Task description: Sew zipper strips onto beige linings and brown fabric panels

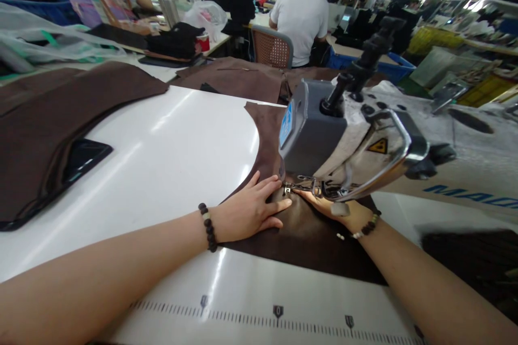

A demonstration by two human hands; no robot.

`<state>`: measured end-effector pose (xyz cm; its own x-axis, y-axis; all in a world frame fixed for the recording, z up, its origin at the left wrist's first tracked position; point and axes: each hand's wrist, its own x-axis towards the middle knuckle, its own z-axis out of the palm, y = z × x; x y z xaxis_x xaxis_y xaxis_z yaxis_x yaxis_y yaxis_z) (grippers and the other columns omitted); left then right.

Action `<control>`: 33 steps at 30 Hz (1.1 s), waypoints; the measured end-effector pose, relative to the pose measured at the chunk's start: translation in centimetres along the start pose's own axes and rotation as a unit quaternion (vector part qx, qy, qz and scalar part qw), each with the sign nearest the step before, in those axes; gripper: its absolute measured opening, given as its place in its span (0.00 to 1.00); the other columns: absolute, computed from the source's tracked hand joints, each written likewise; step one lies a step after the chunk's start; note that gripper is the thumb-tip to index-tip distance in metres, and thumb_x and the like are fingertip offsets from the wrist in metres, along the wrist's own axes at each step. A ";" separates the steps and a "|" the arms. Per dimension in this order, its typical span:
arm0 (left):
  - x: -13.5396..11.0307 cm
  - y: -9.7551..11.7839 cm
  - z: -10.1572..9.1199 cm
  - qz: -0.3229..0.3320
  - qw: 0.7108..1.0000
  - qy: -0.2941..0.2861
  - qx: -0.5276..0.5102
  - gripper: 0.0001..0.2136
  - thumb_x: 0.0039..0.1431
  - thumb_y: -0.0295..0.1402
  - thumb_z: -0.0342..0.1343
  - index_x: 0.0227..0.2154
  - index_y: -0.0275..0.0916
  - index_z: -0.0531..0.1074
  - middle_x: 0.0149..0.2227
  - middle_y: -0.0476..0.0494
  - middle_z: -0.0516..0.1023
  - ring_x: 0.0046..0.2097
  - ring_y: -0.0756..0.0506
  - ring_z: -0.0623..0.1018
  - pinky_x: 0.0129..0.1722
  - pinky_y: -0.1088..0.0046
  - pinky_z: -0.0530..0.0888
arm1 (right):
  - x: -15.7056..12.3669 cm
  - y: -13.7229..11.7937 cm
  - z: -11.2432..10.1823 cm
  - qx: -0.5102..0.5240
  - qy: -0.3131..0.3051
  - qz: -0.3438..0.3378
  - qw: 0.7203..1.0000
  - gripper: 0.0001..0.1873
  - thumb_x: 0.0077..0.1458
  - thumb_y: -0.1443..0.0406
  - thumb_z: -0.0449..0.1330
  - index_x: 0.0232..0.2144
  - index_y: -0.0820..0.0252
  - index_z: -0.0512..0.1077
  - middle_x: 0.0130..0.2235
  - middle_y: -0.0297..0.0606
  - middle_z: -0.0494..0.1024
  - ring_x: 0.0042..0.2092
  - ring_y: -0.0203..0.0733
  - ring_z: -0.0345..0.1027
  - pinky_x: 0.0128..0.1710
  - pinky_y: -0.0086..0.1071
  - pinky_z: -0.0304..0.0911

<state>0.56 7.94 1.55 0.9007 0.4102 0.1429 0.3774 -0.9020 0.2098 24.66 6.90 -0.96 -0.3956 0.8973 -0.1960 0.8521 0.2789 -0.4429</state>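
Head-worn view, forward and down, close above left hand (246, 210), right hand (338, 210)

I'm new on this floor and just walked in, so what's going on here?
A person is pressing a dark brown panel flat with their left hand and right hand, either side of the presser foot of an industrial sewing machine. The panel lies on a white table. Farther back, a co-worker sits facing away.

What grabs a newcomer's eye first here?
The sewing machine head at centre right, with its curved chrome guard, dominates the view. Under it, the left hand and right hand lie flat on a dark brown panel. Along the bottom edge, a printed ruler scale runs across the white worktable.
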 end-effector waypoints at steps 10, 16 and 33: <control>0.2 -0.3 0.0 0.001 1.000 -0.002 -0.001 0.19 0.61 0.43 0.45 0.52 0.40 0.64 0.56 0.32 0.57 0.58 0.34 0.56 0.54 0.44 0.55 | 0.0 0.5 0.6 -0.006 0.017 0.004 1.000 0.19 0.56 0.63 0.45 0.43 0.61 0.71 0.40 0.40 0.77 0.44 0.41 0.69 0.47 0.33 0.63; 0.2 -0.4 0.0 0.002 1.000 0.010 -0.005 0.19 0.61 0.42 0.46 0.51 0.41 0.64 0.56 0.33 0.57 0.58 0.34 0.56 0.54 0.44 0.55 | 0.2 0.3 0.5 -0.011 0.022 0.013 1.000 0.19 0.56 0.62 0.45 0.43 0.61 0.71 0.39 0.41 0.77 0.43 0.43 0.70 0.45 0.36 0.63; 0.4 -3.2 -0.9 0.058 0.998 -0.027 0.019 0.18 0.60 0.42 0.47 0.51 0.44 0.66 0.55 0.36 0.60 0.57 0.37 0.59 0.55 0.52 0.56 | -1.4 -2.6 -1.0 -0.077 0.047 0.036 0.995 0.16 0.57 0.62 0.47 0.33 0.59 0.74 0.35 0.41 0.77 0.39 0.43 0.70 0.43 0.36 0.62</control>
<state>-0.51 11.06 1.76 0.9488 0.2954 0.1121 0.2765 -0.9480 0.1576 23.29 5.26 1.34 -0.3031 0.9432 -0.1362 0.9226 0.2547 -0.2897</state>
